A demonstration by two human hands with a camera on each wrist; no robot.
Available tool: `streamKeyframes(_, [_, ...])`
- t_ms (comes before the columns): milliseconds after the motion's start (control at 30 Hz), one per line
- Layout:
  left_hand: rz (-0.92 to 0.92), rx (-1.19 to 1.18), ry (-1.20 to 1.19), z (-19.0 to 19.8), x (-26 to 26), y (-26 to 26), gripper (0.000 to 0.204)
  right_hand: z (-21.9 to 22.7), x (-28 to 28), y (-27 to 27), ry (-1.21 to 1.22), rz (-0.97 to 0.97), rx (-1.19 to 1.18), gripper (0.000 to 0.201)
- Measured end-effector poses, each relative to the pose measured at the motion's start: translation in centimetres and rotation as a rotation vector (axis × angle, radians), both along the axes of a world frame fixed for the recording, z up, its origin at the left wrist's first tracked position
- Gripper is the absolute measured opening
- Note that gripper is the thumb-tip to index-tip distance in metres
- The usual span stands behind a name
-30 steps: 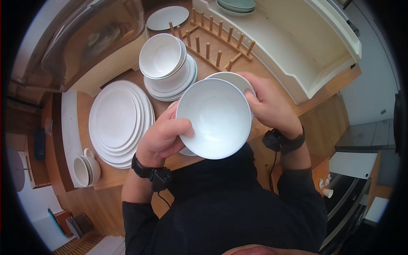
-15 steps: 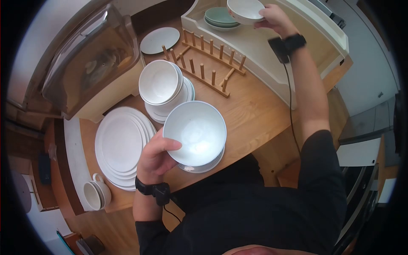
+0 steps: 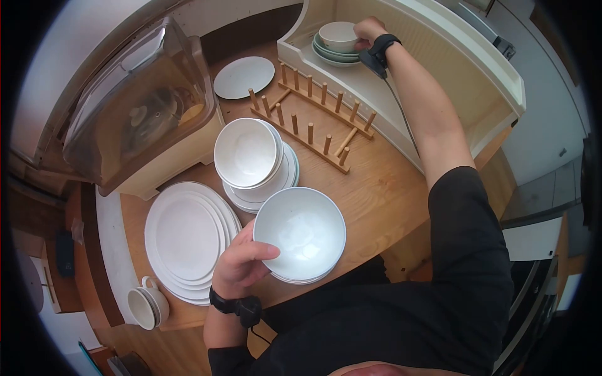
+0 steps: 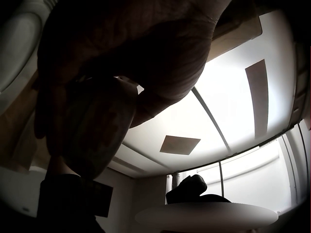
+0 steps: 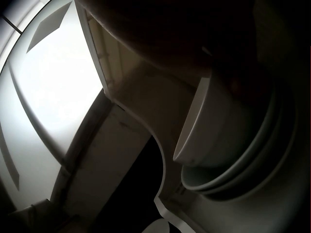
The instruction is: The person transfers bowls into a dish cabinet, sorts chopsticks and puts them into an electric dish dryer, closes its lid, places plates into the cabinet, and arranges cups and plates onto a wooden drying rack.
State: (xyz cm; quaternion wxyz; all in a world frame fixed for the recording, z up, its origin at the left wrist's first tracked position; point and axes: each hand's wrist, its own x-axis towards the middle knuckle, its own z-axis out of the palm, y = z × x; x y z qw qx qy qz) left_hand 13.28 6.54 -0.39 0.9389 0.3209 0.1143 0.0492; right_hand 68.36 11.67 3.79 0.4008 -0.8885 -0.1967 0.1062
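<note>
My left hand [image 3: 241,263] grips a white bowl with a thin blue rim [image 3: 301,229], the thumb bent over its edge to the inside. Below that bowl, the edges of stacked white plates [image 3: 313,279] peek out. In the left wrist view the bowl's outer side [image 4: 99,126] is in deep shadow. At the back, my right hand [image 3: 371,30] holds a smaller white bowl [image 3: 337,36] by its far side. This small bowl sits inside the top one of some stacked green bowls [image 3: 327,55]. The right wrist view shows its wall [image 5: 209,131] tilted within the green rim [image 5: 204,183].
The green bowls stand in a cream open-fronted cabinet [image 3: 439,81]. Before it lies a wooden peg rack [image 3: 313,119], with an oval white plate [image 3: 244,78] to its left. More white bowls [image 3: 246,153] top a plate pile; large plates [image 3: 188,238], cups [image 3: 147,306] and a lidded case [image 3: 144,119] fill the left.
My right hand took the smaller bowl from behind the blue-rimmed one, carried it to the cabinet and set it down into the green bowls. My left hand keeps hold of the blue-rimmed bowl.
</note>
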Motion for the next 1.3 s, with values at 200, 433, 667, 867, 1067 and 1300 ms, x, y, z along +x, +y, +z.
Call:
streamKeyframes(200, [-0.014,-0.008,0.033,0.3,-0.3,0.4,0.075,-2.6,3.9,0.6,-0.061,0.054,-0.085,0.017])
streamKeyframes(433, [-0.04,0.01,0.038,0.2,-0.4,0.3,0.076,-3.4,6.5,0.7,-0.144,0.157,-0.233,0.007])
streamKeyframes(667, [-0.014,0.001,0.032,0.0,-0.1,0.1,0.079,-1.1,3.6,-1.5,-0.363,0.141,-0.26,0.015])
streamKeyframes(867, [-0.029,0.039,-0.019,-0.2,-0.2,-0.4,0.083,6.7,-16.4,-8.5,0.02,0.694,0.174,0.019])
streamKeyframes(1067, [0.065,0.1,-0.087,0.0,-0.1,-1.2,0.092,5.3,-29.5,-16.4,0.069,1.254,-0.066,0.025])
streamKeyframes(1300, [-0.041,0.023,-0.168,0.9,0.8,-1.3,0.095,4.3,-27.2,-18.7,0.406,0.877,0.133,0.019])
